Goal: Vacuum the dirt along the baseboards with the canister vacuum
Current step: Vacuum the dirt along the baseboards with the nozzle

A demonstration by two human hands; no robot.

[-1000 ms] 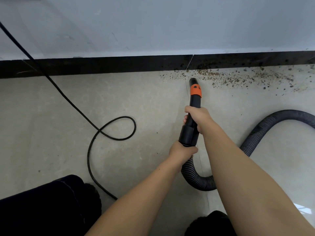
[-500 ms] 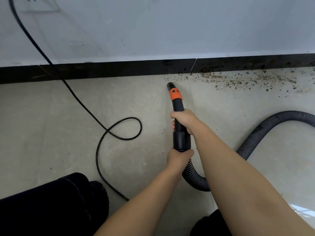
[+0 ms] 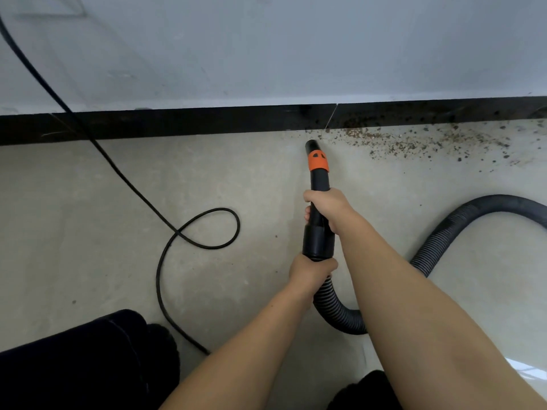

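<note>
A black vacuum nozzle (image 3: 318,179) with an orange band points at the black baseboard (image 3: 177,122), its tip just short of it on the pale floor. My right hand (image 3: 325,205) grips the nozzle tube in its middle. My left hand (image 3: 310,269) holds the lower end, where the ribbed hose (image 3: 444,232) joins. The hose curves under my right arm and runs off the right edge. Brown dirt (image 3: 414,142) lies scattered along the baseboard, right of the nozzle tip. The canister is out of view.
A thin black power cord (image 3: 189,229) comes down from the upper left, loops on the floor left of the nozzle and runs toward my feet. My dark trouser leg (image 3: 74,359) fills the lower left corner. A white wall rises above the baseboard.
The nozzle swung left away from the dirt patch's left end, then came back slightly right. Both hands kept their grip.
</note>
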